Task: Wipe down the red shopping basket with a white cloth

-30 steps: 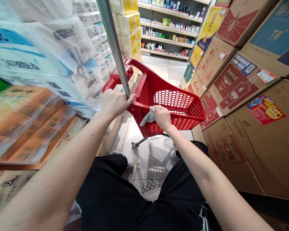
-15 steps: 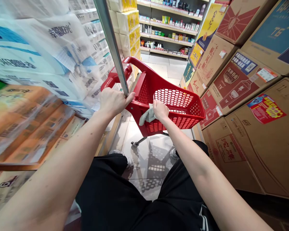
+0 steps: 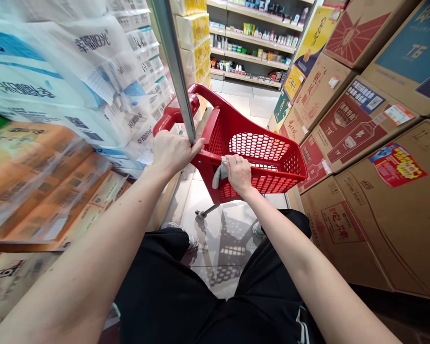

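A red plastic shopping cart (image 3: 232,117) with a perforated basket stands before me, turned sideways. My left hand (image 3: 174,152) is closed over the cart's near edge beside its handle, the thumb against the foot of an upright metal pole (image 3: 181,76); most of its fingers are hidden. A grey cloth (image 3: 220,175) is bunched under my right hand (image 3: 240,174), which presses it over the near rim of the basket. Part of the cloth hangs down the outer side. Through the holes, the inside of the basket shows bare red plastic.
Wrapped paper packs (image 3: 82,62) are stacked close on the left, with orange packs (image 3: 57,181) below. Cardboard cartons (image 3: 390,191) wall the right side. Shelves of bottles (image 3: 254,45) stand ahead across a tiled floor (image 3: 200,243). My feet straddle the cart's near wheel.
My right hand has flattened and turned over the rim, drawing the cloth in under its fingers, so less cloth hangs out. My left hand keeps its grip; the view has shifted slightly.
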Demonstrator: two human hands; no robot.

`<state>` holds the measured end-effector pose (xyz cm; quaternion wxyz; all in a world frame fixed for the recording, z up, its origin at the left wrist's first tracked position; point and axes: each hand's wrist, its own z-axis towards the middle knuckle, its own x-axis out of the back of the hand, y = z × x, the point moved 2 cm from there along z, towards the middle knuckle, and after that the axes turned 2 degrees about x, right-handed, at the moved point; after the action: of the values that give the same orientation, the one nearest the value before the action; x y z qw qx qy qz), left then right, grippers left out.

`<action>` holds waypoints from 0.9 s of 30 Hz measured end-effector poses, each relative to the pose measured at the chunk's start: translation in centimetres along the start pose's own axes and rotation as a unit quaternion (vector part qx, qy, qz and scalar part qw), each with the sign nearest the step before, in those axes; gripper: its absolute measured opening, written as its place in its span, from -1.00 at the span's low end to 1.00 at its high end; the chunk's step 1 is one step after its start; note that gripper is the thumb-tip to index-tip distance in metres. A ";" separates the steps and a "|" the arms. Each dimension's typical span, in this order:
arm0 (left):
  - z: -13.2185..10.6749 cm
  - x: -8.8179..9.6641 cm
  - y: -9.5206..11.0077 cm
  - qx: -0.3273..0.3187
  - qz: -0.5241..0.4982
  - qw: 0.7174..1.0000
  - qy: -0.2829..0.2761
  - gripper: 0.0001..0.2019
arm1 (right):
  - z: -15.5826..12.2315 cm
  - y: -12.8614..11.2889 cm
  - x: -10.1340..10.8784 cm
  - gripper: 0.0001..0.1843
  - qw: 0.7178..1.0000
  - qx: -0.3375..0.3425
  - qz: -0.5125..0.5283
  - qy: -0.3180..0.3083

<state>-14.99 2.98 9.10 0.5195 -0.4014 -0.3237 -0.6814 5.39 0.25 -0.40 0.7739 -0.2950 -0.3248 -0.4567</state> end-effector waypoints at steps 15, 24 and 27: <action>-0.3 -0.1 1.7 -0.006 0.017 1.000 0.025 -0.26 | 0.1 2.7 0.4 -0.51 0.997 0.033 0.072 0.002; -0.2 -0.2 2.0 -0.015 0.033 0.999 0.019 -0.27 | -0.3 3.9 1.3 -0.48 0.991 0.060 0.115 -0.019; -0.3 -0.3 2.4 -0.028 0.038 0.999 0.024 -0.28 | -0.8 4.5 1.4 -0.51 0.993 0.047 0.108 -0.014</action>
<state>-12.73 2.26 8.78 0.5411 -0.4108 -0.2768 -0.6796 10.16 0.77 -0.49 0.8271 -0.2982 -0.3228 -0.3505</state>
